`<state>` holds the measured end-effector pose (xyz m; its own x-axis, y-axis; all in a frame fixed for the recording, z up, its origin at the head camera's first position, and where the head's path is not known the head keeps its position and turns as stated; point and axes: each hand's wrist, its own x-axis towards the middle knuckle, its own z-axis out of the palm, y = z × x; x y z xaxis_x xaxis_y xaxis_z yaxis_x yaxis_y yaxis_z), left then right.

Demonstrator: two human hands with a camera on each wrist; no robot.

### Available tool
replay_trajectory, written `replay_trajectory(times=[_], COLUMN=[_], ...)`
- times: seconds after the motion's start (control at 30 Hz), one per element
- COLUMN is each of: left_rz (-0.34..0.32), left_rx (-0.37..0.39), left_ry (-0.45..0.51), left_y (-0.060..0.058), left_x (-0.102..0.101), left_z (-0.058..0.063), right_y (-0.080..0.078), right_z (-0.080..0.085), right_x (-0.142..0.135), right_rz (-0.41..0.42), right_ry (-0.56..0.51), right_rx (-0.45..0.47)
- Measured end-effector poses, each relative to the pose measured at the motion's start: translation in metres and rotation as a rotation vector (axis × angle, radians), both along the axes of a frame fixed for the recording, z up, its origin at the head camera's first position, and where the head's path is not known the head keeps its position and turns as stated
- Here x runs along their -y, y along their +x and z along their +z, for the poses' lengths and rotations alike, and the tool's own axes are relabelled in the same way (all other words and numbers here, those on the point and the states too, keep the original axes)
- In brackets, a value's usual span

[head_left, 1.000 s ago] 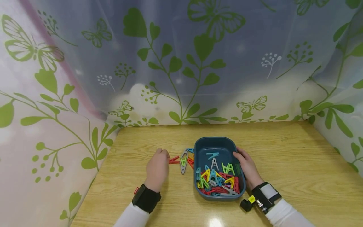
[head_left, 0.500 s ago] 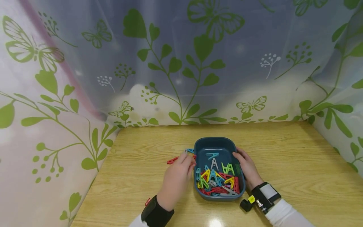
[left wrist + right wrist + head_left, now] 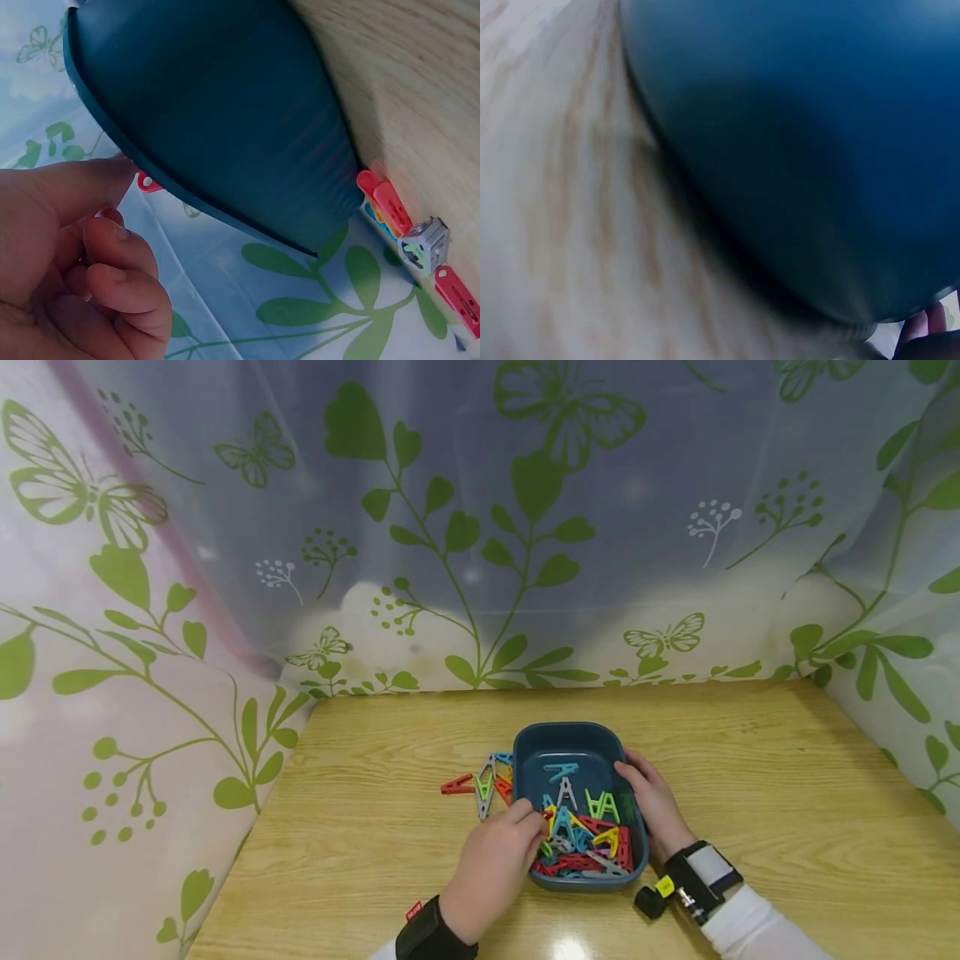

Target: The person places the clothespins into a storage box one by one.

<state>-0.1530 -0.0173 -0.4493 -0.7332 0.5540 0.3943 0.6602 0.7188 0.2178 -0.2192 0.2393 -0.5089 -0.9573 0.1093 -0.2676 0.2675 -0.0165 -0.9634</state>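
Note:
A dark blue plastic bin (image 3: pixel 567 745) stands on the table with many small coloured plastic clothespins inside, mostly heaped at its near end. My left hand (image 3: pixel 495 864) is over the bin's left rim, pinching a red clothespin (image 3: pixel 150 182) between thumb and fingers. Most of that clothespin is hidden by the fingers and the bin wall. On the opposite side, my right hand (image 3: pixel 662 806) grips the bin's right wall, with fingertips at the rim. Left of the bin lie several loose clothespins, among them a red one (image 3: pixel 457 785) and a green one (image 3: pixel 484 787).
The wooden table (image 3: pixel 780 793) extends to both sides of the bin. A patterned curtain (image 3: pixel 465 568) hangs along the back and both sides. A small black camera (image 3: pixel 651 902) sticks out from the right wrist strap, close to the bin's near right corner.
My left hand has moved right and nearer, from the loose clothespins over to the bin's left rim, now with a red clothespin. The right hand and bin have stayed put.

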Motion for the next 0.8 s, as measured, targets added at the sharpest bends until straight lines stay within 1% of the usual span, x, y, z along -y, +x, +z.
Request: replay_trajectory(times=[0.2, 0.4, 0.6, 0.8], left_rz=[0.005, 0.021, 0.031, 0.048], left_rx=[0.022, 0.044, 0.052, 0.057], left_ry=[0.002, -0.021, -0.045, -0.021], left_y=[0.0000, -0.0007, 0.0012, 0.0005], left_x=[0.0003, 0.0010, 0.0013, 0.0026], left_z=[-0.0034, -0.0054, -0.0042, -0.0026], right_y=[-0.0006, -0.0006, -0.0002, 0.0003], right_z=[0.0000, 0.0004, 0.0003, 0.0005], right_x=[-0.0007, 0.0000, 0.0003, 0.0000], right_rz=[0.004, 0.001, -0.004, -0.003], right_ry=[-0.005, -0.014, -0.009, -0.002], right_rx=[0.015, 0.021, 0.008, -0.003])
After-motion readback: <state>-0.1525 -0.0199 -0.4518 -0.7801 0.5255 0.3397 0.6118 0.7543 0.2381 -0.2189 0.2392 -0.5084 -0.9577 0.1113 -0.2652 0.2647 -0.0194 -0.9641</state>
